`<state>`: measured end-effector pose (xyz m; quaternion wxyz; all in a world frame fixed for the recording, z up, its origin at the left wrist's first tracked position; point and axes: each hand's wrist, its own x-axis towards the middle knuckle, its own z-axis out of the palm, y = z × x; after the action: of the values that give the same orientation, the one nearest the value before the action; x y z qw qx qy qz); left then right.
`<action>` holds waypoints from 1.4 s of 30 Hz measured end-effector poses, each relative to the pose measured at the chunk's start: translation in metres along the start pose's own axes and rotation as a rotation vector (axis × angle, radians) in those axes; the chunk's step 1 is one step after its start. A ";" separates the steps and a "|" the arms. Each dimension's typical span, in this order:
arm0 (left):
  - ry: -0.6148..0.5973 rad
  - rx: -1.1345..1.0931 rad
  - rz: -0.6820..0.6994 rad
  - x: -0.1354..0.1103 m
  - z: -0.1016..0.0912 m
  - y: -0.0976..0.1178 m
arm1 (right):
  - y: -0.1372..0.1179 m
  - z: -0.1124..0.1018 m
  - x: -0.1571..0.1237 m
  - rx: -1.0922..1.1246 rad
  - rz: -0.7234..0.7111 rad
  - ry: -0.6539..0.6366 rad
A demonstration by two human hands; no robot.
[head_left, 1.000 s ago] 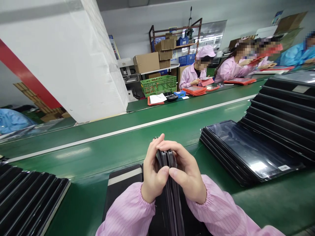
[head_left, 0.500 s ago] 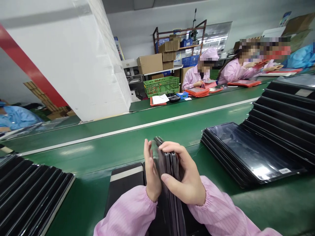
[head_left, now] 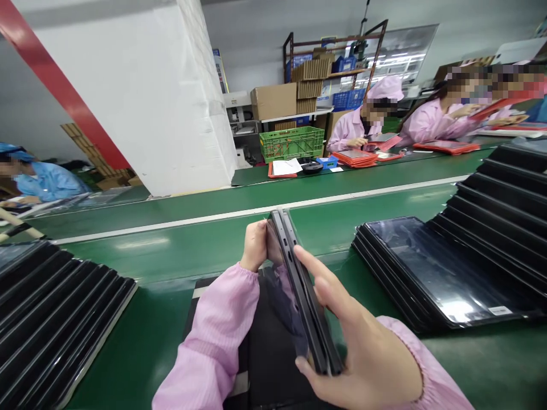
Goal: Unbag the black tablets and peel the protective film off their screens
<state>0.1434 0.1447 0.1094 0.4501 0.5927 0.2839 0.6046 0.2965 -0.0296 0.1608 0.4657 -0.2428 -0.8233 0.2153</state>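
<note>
Two thin black tablets (head_left: 304,302), side by side and standing on edge, are held in front of me; clear film shows around them. Small slots and holes line their upward edge. At the far end my left hand (head_left: 255,245) is closed on them, its fingertips partly hidden behind the screen. Round the near end and right face, my right hand (head_left: 359,324) grips them with the thumb at the bottom corner and the index finger along the edge. Beneath lies a flat black panel (head_left: 273,364), with a pale strip on the black piece beside it.
A fanned stack of black tablets (head_left: 55,319) lies left on the green belt (head_left: 158,319). More tablets (head_left: 427,267) are piled at right. Beyond a white rail (head_left: 213,215), co-workers in pink (head_left: 348,131) sit near a green crate (head_left: 292,142). A white pillar (head_left: 171,102) rises behind.
My left hand, flat and upright beside the tablets before, now closes on their far end. My right hand has shifted to the near end, and the tablets are turned and tilted.
</note>
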 end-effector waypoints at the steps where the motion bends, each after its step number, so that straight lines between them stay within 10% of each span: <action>1: 0.000 0.009 0.035 0.007 -0.002 -0.003 | 0.004 -0.005 0.000 -0.040 0.061 -0.071; 10: 0.068 0.048 0.144 0.020 -0.019 -0.043 | 0.035 -0.011 0.006 0.053 0.179 -0.172; 42: 0.067 0.009 0.140 0.016 -0.005 -0.030 | 0.051 -0.040 0.006 0.115 0.301 -0.336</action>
<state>0.1464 0.1728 0.0899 0.3943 0.5926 0.2592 0.6528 0.3384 0.0194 0.1544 0.2976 -0.2965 -0.8302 0.3665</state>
